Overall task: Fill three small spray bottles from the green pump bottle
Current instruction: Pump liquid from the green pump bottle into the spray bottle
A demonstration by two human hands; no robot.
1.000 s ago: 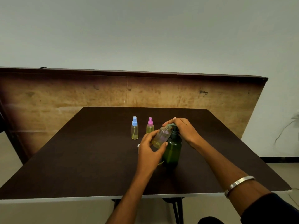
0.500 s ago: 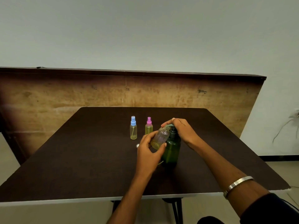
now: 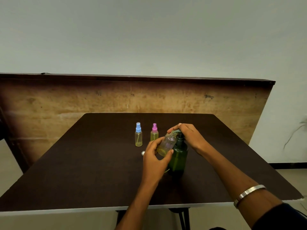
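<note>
Looking like a bare utility or office room, exact type unclear. Plain pale wall (image 3: 149, 34) filling the upper frame, worn plywood board (image 3: 99, 100) leaning behind a dark folding table (image 3: 83, 163), beige floor (image 3: 10, 163) showing at left.

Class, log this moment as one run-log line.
left hand: holds open bottle tilted at spout | right hand: presses pump | blue-capped, pink-capped: standing

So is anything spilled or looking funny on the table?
No spill shows. One small bottle is tilted with no cap, but the left hand holds it that way at the green pump bottle, under the right hand. A small whitish thing, maybe its cap, lies loose on the table.
</note>
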